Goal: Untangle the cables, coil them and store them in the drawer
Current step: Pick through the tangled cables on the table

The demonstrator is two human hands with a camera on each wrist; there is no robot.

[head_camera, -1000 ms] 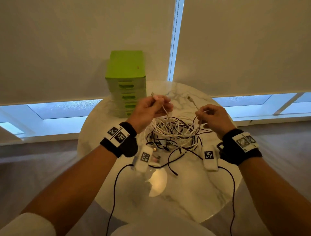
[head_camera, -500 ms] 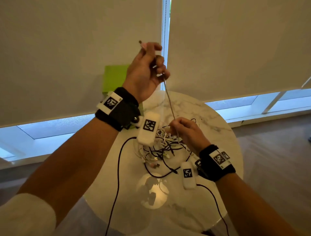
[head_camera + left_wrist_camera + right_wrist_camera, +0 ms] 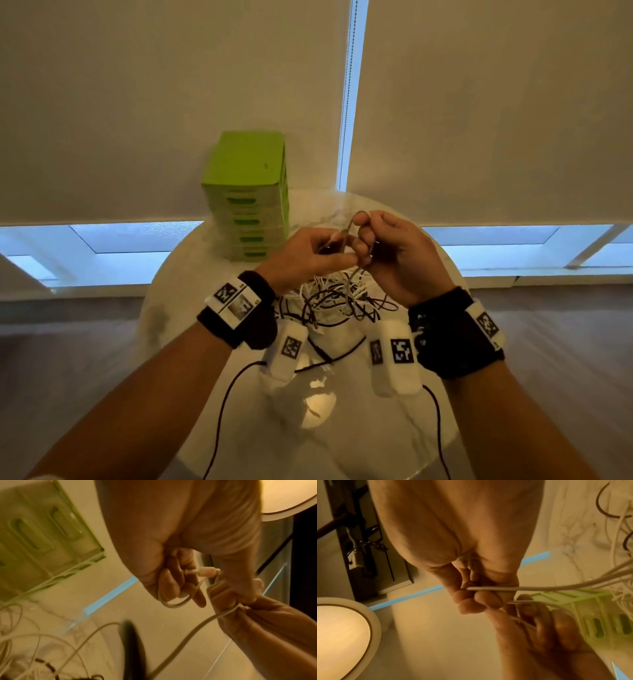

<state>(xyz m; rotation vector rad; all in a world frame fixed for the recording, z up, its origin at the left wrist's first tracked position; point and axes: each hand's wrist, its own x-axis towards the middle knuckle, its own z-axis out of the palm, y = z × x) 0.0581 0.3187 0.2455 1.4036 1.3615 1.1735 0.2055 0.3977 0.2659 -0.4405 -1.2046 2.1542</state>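
Note:
A tangle of white and dark cables (image 3: 337,299) lies on the round marble table (image 3: 359,428). Both hands meet just above it. My left hand (image 3: 310,255) grips the plug end of a white cable (image 3: 202,572), with a small loop curling under its fingers (image 3: 173,588). My right hand (image 3: 387,246) pinches the same white cable (image 3: 496,588) a little further along, and a loop stands above its fingers. From there the cable runs down into the tangle. The green drawer unit (image 3: 248,195) stands at the table's back left, its drawers closed.
Roller blinds hang behind the table with a bright gap (image 3: 349,96) between them. Dark leads (image 3: 219,418) run from both wrist cameras toward me across the table front. A round lit lamp (image 3: 340,632) shows in the right wrist view.
My left hand has come down from high in front of the blind to meet the right hand above the tangle. The taut cable is now bent into a small loop.

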